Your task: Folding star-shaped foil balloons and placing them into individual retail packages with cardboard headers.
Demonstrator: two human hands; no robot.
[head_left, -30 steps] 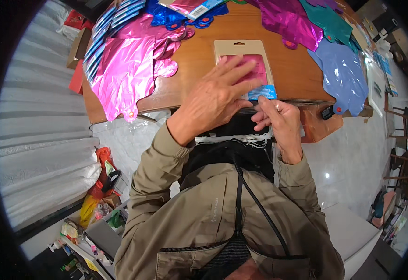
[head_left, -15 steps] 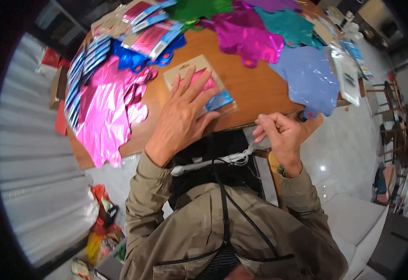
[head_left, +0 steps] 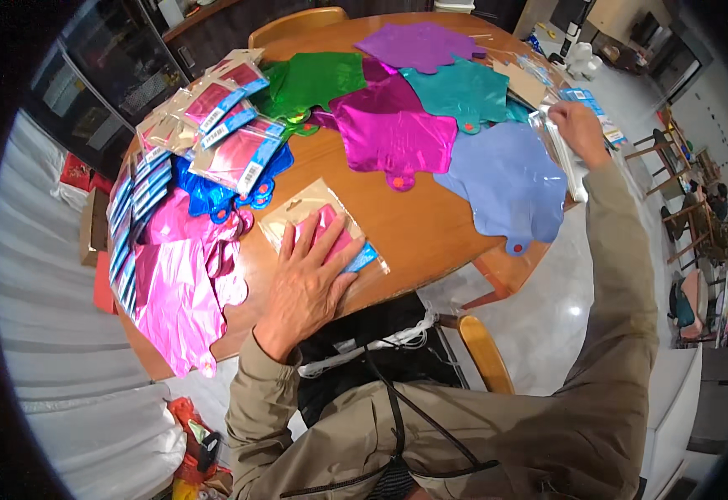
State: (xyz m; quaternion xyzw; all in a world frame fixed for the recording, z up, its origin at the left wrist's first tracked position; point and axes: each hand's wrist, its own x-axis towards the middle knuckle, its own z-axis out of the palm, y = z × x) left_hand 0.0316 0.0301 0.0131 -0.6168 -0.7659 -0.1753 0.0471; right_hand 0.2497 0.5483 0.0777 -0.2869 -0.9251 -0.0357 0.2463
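My left hand (head_left: 304,279) lies flat, fingers spread, on a clear packet (head_left: 318,193) near the table's front edge. Inside the packet are a beige card, folded pink foil and a blue label strip, partly covered by my fingers. Stretched out to the table's right edge, my right hand (head_left: 576,129) has its fingers bent and pressed together at the top end of a stack of clear plastic bags (head_left: 570,171). Whether a bag is between the fingertips is hidden. Beside that stack lies a light blue foil piece (head_left: 505,183), flat and lobed like an uninflated balloon.
More flat foil pieces cover the table (head_left: 430,229): magenta (head_left: 397,125), teal (head_left: 460,92), purple (head_left: 418,43), green (head_left: 314,83), blue (head_left: 205,187) and pink (head_left: 176,292). Filled packets (head_left: 235,154) pile up at left. A wooden chair (head_left: 482,354) stands by the front edge.
My right hand has moved from near the front edge out to the bag stack at the far right. The left hand stays on the packet. The view has shifted, showing more of the table's far side.
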